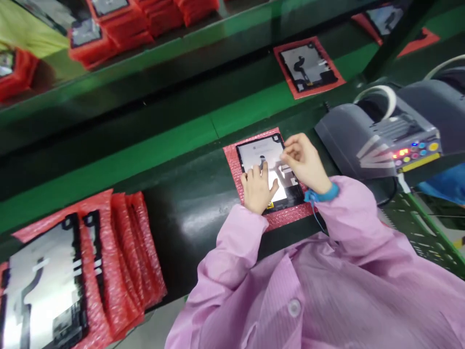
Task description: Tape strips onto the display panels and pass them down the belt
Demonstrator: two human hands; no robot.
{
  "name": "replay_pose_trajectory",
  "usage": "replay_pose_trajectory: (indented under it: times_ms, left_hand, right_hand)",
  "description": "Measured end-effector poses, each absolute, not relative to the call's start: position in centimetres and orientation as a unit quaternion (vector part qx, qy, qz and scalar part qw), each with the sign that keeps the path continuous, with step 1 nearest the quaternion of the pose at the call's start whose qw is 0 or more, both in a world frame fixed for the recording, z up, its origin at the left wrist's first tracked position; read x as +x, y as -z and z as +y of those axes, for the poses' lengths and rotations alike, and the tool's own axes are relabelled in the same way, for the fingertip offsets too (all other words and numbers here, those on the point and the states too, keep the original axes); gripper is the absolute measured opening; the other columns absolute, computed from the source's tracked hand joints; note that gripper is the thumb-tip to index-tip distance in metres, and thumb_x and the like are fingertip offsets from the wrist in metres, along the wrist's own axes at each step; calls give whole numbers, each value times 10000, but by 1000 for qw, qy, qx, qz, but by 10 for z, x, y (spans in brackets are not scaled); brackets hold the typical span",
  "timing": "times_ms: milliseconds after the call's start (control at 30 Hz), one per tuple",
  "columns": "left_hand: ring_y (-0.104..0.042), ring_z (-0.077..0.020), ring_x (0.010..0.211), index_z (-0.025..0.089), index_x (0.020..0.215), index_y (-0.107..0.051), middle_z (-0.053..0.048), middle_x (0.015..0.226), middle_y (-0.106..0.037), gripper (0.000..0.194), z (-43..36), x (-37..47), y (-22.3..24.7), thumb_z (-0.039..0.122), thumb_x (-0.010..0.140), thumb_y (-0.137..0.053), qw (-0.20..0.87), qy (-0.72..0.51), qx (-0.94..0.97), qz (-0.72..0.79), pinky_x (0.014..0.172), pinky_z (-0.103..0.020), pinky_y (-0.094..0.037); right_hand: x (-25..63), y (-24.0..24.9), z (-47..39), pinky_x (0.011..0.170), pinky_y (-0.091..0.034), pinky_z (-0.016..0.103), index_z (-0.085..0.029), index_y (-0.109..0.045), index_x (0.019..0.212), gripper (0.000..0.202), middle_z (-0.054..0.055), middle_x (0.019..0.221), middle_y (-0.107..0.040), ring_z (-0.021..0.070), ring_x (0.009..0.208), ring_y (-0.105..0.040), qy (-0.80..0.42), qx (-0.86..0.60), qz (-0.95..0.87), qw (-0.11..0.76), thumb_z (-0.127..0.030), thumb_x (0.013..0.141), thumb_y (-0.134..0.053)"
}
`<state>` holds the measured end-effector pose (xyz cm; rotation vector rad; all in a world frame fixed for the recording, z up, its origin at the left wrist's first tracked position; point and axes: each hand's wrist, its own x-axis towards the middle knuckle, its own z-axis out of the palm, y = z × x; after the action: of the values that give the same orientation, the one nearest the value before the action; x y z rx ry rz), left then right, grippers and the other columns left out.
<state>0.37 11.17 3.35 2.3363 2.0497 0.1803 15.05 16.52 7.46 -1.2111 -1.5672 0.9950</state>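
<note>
A flat panel with a silvery back and black edges [250, 151] lies on a red bubble-wrap sheet [285, 218] on the dark green bench. My left hand [256, 188] rests on the panel's lower left part, fingers spread, the fingertips beside a dark ribbon strip [262, 160]. At the panel's upper right edge is my right hand [303, 160], thumb and index finger pinched together; what they hold, if anything, is too small to see. A blue band with a cord [322, 194] circles my right wrist.
Panels in red bubble wrap [123, 252] are stacked at the left. Another wrapped panel [307, 68] lies behind the workspace. A grey machine with a lit display [381, 135] stands at the right. A shelf [174, 48] with red-wrapped stacks [127, 24] crosses the back.
</note>
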Motion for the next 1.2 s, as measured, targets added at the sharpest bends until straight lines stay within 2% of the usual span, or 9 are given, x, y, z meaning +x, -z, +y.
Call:
replay_pose_trajectory:
  times_ms: [100, 233, 333, 433, 600, 800, 967, 1200]
  left_hand:
    - [-613, -324, 1061, 105, 1470, -487, -210, 1423, -549, 634, 121, -3, -37, 457, 943, -499, 43, -70, 761, 644, 917, -456, -412]
    - [-639, -280, 958, 127, 1474, -497, -174, 1590, -412, 629, 136, -19, -38, 459, 939, -499, 74, -74, 795, 597, 905, -464, -404]
    - [-626, -289, 967, 158, 1486, -498, -157, 1581, -437, 634, 145, -34, -39, 487, 944, -497, 83, -74, 815, 568, 922, -491, -390]
    - [-567, -335, 1085, 215, 1461, -538, -121, 1571, -462, 620, 150, -48, -39, 540, 932, -526, 88, -73, 838, 533, 967, -531, -365]
    - [-483, -367, 1213, 296, 1452, -546, -60, 1578, -461, 605, 156, -61, -36, 560, 908, -574, 102, -78, 857, 500, 1087, -599, -282]
    - [-450, -388, 1279, 317, 1450, -543, -34, 1574, -466, 628, 155, -65, -31, 573, 881, -614, 108, -94, 859, 492, 1158, -665, -181]
    - [-448, -383, 1289, 325, 1445, -551, -38, 1568, -473, 636, 155, -66, -30, 575, 866, -634, 107, -102, 861, 487, 1174, -672, -168]
    - [-437, -377, 1303, 345, 1476, -516, -30, 1585, -447, 654, 155, -66, -31, 571, 873, -624, 109, -85, 859, 493, 1189, -677, -140]
  right_hand:
    - [132, -37, 203, 622, -438, 293, -228, -449, 970, 297, -53, 728, -595, 109, 602, -524, -404, -497, -655, 400, -352, 821, -674]
    - [135, -22, 213, 588, -423, 287, -239, -415, 1005, 276, -53, 745, -557, 111, 598, -520, -391, -503, -645, 421, -344, 867, -631]
    - [138, -23, 208, 564, -419, 284, -252, -396, 1024, 276, -41, 778, -551, 113, 610, -531, -398, -502, -638, 427, -363, 891, -611]
    - [133, -24, 205, 570, -415, 287, -256, -398, 1020, 277, -49, 765, -550, 111, 601, -521, -404, -506, -651, 395, -356, 881, -617]
    - [121, -27, 204, 603, -412, 321, -254, -429, 1045, 248, -57, 756, -591, 117, 568, -494, -372, -539, -672, 345, -246, 855, -588]
    - [112, -33, 202, 640, -421, 358, -247, -464, 1061, 274, -45, 779, -641, 142, 604, -540, -344, -577, -674, 308, -189, 817, -573]
    - [110, -32, 201, 633, -420, 360, -248, -448, 1011, 252, -48, 751, -628, 143, 592, -532, -348, -582, -661, 321, -185, 805, -580]
    - [113, -25, 201, 584, -424, 342, -262, -445, 1109, 295, -49, 753, -591, 135, 571, -494, -388, -556, -639, 364, -278, 861, -603]
